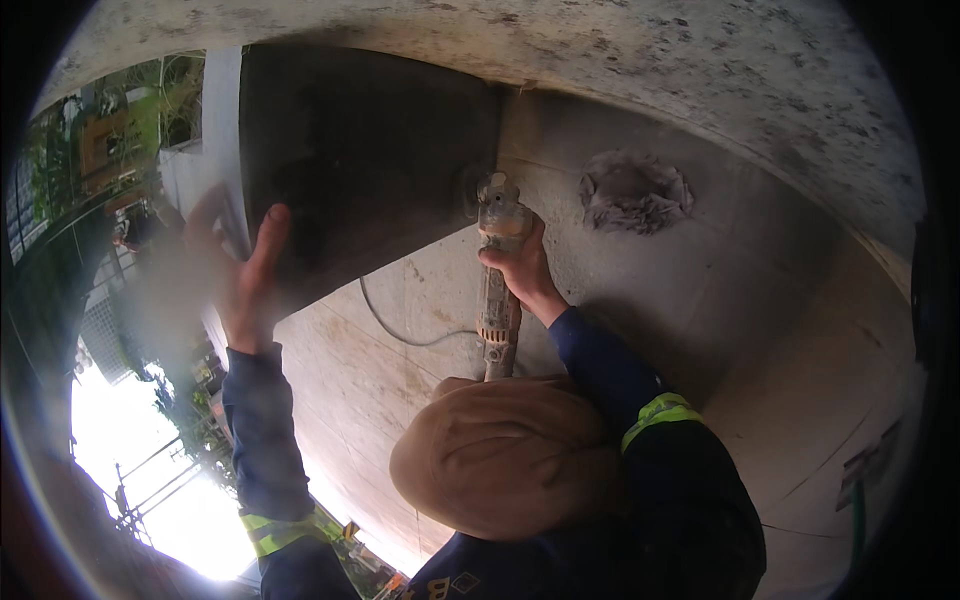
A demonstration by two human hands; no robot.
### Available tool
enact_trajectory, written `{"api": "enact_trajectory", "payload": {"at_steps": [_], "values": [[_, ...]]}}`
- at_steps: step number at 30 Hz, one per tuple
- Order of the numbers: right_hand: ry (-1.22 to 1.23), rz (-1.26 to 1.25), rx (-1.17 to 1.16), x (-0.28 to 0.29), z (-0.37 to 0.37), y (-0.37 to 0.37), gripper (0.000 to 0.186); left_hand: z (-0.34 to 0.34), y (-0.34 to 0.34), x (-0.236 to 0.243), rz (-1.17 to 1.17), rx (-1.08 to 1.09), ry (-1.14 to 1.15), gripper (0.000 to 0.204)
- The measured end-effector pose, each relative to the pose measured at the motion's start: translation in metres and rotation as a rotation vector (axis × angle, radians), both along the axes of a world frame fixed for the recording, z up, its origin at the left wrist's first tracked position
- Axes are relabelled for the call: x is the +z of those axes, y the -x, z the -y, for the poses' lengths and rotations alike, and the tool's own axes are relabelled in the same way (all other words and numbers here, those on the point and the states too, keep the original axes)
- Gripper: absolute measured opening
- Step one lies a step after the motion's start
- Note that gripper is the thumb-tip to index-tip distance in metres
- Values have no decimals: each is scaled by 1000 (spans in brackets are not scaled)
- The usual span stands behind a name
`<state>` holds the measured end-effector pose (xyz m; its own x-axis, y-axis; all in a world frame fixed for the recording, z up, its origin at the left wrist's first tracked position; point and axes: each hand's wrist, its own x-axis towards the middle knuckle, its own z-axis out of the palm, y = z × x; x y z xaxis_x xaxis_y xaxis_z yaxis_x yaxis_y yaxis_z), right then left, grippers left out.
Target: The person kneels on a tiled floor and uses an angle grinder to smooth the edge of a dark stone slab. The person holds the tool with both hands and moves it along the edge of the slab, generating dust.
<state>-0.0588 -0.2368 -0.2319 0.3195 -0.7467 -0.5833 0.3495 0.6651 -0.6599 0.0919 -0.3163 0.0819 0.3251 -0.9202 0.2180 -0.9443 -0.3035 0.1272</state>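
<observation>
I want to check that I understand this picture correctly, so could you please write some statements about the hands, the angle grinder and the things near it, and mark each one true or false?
1. The right hand grips the angle grinder. True.
2. The left hand also grips the angle grinder. False: it is open and apart from it, to its left.
3. The power cord curves out on the right side of the angle grinder. False: it curves out on the left side.
4. Crumpled grey material is to the right of the angle grinder. True.
5. Only the right sleeve has a yellow-green band. False: the left sleeve has one too.
</observation>
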Motion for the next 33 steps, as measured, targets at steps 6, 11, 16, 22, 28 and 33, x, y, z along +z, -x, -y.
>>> {"api": "enact_trajectory", "payload": {"at_steps": [6, 11, 16, 22, 28, 33], "values": [[-2, 1, -16, -9, 23, 2, 86, 2, 3, 2, 3, -4, 5, 73], [39, 35, 1, 20, 3, 5, 91, 0, 2, 2, -11, 0, -2, 73], [-83, 35, -54, -4, 20, -3, 91, 4, -1, 2, -19, -39, 7, 73], [49, -18, 52, 14, -7, 3, 93, 2, 6, 3, -34, 15, -12, 73], [-40, 8, -20, -3, 16, 1, 91, 3, 5, 2, -46, -20, 10, 72], [-7, 45, -27, 5, 18, 1, 90, 2, 5, 2, -58, 13, -5, 73]]}}
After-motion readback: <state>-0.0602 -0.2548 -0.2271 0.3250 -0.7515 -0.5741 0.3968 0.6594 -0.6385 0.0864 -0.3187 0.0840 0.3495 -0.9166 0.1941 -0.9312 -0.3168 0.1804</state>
